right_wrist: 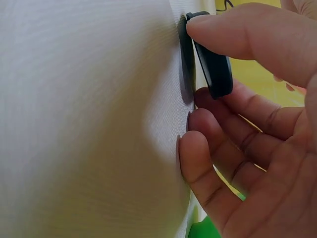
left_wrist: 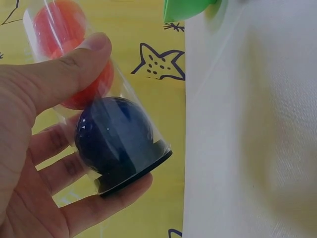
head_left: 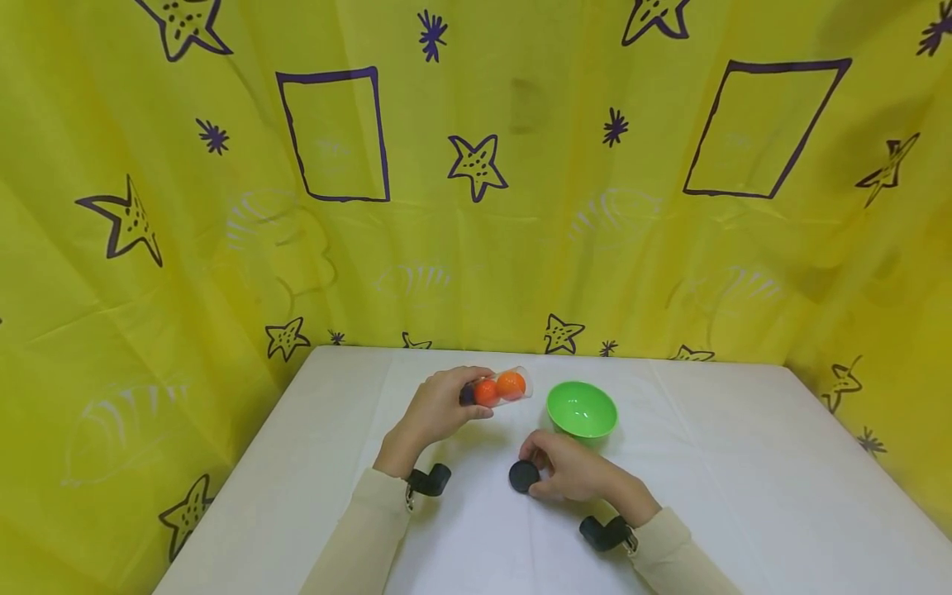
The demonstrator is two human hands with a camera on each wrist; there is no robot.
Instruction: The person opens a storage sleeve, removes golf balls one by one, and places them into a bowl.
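My left hand (head_left: 444,402) grips a clear plastic tube (left_wrist: 130,94) above the table, thumb on one side and fingers on the other. Inside it are two orange balls (head_left: 511,385) and, at the black-capped end, a dark blue ball (left_wrist: 114,134). In the head view the tube's other end points right, toward the green bowl (head_left: 583,410). Low over the tabletop, my right hand (head_left: 568,469) pinches a round black cap (head_left: 524,477) between thumb and fingers. In the right wrist view the cap (right_wrist: 214,64) stands tilted, close to the white surface, with the other fingertips right at the cloth.
A white cloth covers the table (head_left: 744,471). The green bowl stands just beyond my right hand, its inside showing no contents. Yellow curtains (head_left: 476,240) printed with stars hang behind the table and along both sides. Each wrist wears a small black camera (head_left: 430,480).
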